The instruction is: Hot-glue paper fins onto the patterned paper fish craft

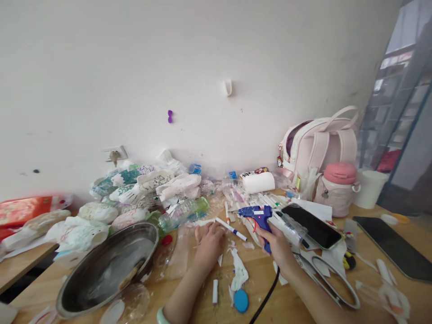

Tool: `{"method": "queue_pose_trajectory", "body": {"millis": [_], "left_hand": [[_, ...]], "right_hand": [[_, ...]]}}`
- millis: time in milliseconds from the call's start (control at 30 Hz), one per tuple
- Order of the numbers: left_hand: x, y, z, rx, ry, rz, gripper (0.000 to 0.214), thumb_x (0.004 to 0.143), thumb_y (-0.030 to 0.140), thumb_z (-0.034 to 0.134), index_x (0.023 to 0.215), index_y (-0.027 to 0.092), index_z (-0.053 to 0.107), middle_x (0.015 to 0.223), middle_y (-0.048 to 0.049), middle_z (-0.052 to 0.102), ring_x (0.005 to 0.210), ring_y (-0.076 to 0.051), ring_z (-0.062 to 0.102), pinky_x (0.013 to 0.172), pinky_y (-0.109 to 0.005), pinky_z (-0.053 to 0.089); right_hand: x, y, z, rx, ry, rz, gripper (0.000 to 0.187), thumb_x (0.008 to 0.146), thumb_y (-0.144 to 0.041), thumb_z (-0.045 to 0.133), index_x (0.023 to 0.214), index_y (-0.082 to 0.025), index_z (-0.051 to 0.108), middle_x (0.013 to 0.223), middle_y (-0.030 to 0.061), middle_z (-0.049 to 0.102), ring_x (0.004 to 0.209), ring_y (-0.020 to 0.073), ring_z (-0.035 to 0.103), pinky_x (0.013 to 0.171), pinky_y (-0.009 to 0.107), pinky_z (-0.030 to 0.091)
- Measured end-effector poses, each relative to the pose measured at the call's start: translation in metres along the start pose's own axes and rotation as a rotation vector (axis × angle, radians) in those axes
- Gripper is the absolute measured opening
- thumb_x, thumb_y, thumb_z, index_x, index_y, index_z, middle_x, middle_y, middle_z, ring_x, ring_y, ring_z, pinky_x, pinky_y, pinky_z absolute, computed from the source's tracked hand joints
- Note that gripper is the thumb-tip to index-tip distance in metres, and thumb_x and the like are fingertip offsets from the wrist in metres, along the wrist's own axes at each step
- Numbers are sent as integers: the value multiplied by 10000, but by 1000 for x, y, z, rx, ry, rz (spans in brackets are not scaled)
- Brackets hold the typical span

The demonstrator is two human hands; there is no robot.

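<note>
My right hand (pixel 276 245) is wrapped round the handle of a blue hot glue gun (pixel 253 212). Its nozzle points left and a small red light glows on its body. A black cord runs down from the handle. My left hand (pixel 209 239) lies palm down on the table, fingers somewhat apart, at the edge of a clear plastic sheet (pixel 184 247); the fingertips are partly hidden. Close to those fingers lies a white marker with a blue band (pixel 232 229). A blue bottle cap (pixel 241 300) and a marker cap (pixel 215 291) lie nearer me.
Left stands a metal basin (pixel 72 288) with bottles wrapped in drawn-on paper (pixel 89 234) behind it. A green-tinted plastic bottle (pixel 184 213) lies mid-table. Large scissors (pixel 332 283), a phone (pixel 312 225), a pink-lidded jug (pixel 334 193) and a backpack (pixel 320 146) occupy the right.
</note>
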State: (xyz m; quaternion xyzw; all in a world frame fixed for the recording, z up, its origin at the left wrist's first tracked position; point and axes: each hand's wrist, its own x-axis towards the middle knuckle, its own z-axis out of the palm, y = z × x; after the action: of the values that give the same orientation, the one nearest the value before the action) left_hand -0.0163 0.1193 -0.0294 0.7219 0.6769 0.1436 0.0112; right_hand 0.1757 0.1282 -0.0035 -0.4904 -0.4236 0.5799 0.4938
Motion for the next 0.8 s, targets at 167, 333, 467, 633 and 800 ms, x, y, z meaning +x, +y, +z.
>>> {"method": "queue_pose_trajectory", "body": {"millis": [167,333,467,633,800], "left_hand": [[-3,1,-8,-36,27,-2,457,826,28,377,1012,330,666,1244,-26,610,1215,-249,459,1078,-609,80],[-2,2,-14,-62,48,-33,242,860,145,452,930,241,663,1042,-51,689,1059,-253,554,994,-524,267],[-1,-1,-12,-64,71,-60,179,872,210,479,805,188,643,878,-62,703,936,-246,586,885,-444,329],[-1,1,-9,-63,77,-21,172,861,206,505,775,225,653,891,-34,726,955,-236,575,884,-411,293],[2,7,-7,-52,28,-10,236,831,124,482,704,209,662,874,-44,721,959,-246,585,914,-448,284]], "right_hand": [[-2,-2,0,3,-6,-4,318,528,-474,585,616,-193,464,426,-77,395,388,75,317,384,217,229],[0,-1,0,8,0,-16,329,530,-486,588,623,-194,472,421,-78,394,383,74,315,381,218,224],[1,0,1,14,-4,-21,322,522,-481,599,580,-199,455,418,-74,392,375,73,319,376,218,225],[-1,1,1,25,-19,-34,339,539,-495,611,577,-199,450,426,-78,379,372,68,303,382,221,209],[-4,1,0,17,-37,-64,338,566,-489,636,628,-187,497,453,-70,405,414,83,339,414,228,238]]}}
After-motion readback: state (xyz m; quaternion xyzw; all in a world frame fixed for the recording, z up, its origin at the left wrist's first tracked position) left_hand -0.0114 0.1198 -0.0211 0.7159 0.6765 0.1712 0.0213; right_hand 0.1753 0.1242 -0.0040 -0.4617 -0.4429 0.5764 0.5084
